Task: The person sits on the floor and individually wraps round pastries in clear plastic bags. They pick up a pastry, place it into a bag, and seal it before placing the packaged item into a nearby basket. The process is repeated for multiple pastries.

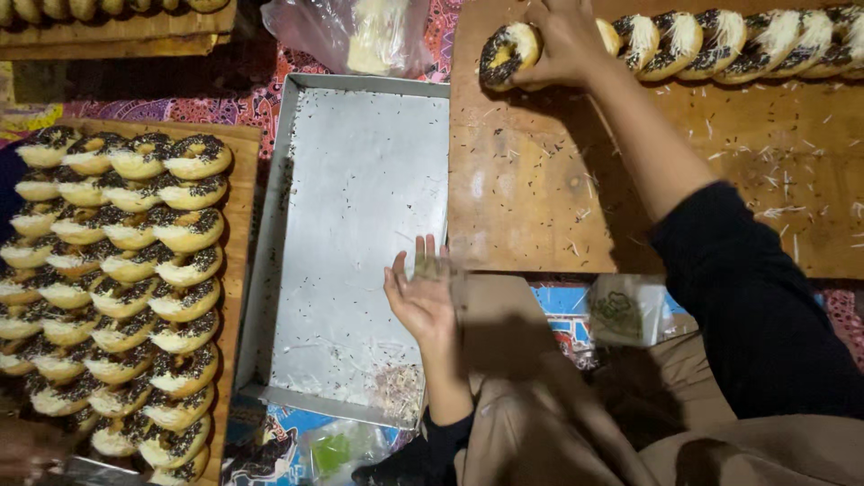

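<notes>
Reaching far out, the right hand (562,40) closes its fingers around a doughnut (507,52) with chocolate sprinkles and cheese shreds on top. That doughnut sits at the near end of a row of doughnuts (729,40) along the far edge of a wooden board (540,180). The left hand (421,292) is open, palm up, fingers spread, holding nothing. It hovers over the edge of a metal tray (360,207) that has only loose sprinkles in it. On the other side of the tray, a second wooden board (241,180) is packed with many topped doughnuts (126,270), laid in overlapping rows. A plastic bag (360,36) lies past the tray.

The doughnut looks soft, so a tight squeeze could squash it or rub the topping off. The arm is stretched long, so the doughnut could tip and drop sprinkles on the way. The sleeve (747,297) could also brush the board and pick up crumbs.
</notes>
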Tool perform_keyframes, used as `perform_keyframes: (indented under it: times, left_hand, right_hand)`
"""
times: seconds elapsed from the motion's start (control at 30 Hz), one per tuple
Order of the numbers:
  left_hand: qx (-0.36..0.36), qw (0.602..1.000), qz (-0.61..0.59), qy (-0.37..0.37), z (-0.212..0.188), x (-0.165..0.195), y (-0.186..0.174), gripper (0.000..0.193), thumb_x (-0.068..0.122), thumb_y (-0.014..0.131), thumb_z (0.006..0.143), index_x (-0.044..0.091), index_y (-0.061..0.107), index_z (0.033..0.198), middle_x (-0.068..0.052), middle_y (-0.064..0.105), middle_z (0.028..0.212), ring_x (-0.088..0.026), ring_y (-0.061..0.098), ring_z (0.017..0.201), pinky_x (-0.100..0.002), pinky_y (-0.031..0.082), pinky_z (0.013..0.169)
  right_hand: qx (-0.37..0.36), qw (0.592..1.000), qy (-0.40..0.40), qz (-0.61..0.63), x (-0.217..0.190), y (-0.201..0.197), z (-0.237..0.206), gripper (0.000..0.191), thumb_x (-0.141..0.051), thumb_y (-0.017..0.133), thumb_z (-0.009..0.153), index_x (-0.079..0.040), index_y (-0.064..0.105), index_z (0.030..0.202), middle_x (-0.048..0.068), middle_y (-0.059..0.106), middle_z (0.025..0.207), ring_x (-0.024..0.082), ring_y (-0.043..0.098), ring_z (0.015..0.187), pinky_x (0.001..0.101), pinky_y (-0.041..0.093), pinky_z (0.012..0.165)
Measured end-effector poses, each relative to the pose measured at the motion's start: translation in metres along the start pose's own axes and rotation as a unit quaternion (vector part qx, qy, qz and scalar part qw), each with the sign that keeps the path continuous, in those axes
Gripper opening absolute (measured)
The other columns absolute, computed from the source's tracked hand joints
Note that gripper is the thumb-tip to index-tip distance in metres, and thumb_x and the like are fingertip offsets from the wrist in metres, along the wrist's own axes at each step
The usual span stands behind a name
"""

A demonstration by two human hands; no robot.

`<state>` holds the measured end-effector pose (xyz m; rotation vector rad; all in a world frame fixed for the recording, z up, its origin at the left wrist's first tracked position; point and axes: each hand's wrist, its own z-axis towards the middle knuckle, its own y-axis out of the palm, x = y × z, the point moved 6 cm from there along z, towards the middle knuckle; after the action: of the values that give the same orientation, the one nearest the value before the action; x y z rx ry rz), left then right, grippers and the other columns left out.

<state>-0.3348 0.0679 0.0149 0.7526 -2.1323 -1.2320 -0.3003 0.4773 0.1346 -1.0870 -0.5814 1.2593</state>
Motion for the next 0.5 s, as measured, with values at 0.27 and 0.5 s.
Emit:
perform_keyframes:
  times: [0.27, 0.5]
  left_hand:
    - [0.029, 0.985, -0.162, -0.053, 0.017, -0.067, 0.033, 0.044, 0.04, 0.068, 0.091, 0.009, 0.059, 0.121, -0.028, 0.048, 0.147, -0.039, 0.045, 0.137, -0.056, 0.042, 0.111]
    - [-0.108, 0.978, -0.151, -0.09, -0.079, -0.172, 0.034, 0.04, 0.032, 0.06, 0.09, 0.006, 0.062, 0.119, -0.028, 0.042, 0.155, -0.045, 0.04, 0.146, -0.058, 0.036, 0.118]
  right_hand:
    - [0.13, 0.983, 0.102, 0.075, -0.137, -0.117, -0.187, 0.065, -0.051, 0.096, 0.067, -0.007, 0.072, 0.108, 0.012, 0.051, 0.153, 0.035, 0.035, 0.15, 0.0605, 0.029, 0.127]
    - [0.147, 0.955, 0.241, 0.085, -0.226, -0.204, -0.32, 0.057, -0.044, 0.092, 0.065, -0.009, 0.077, 0.107, 0.009, 0.058, 0.139, 0.034, 0.039, 0.141, 0.0551, 0.027, 0.122]
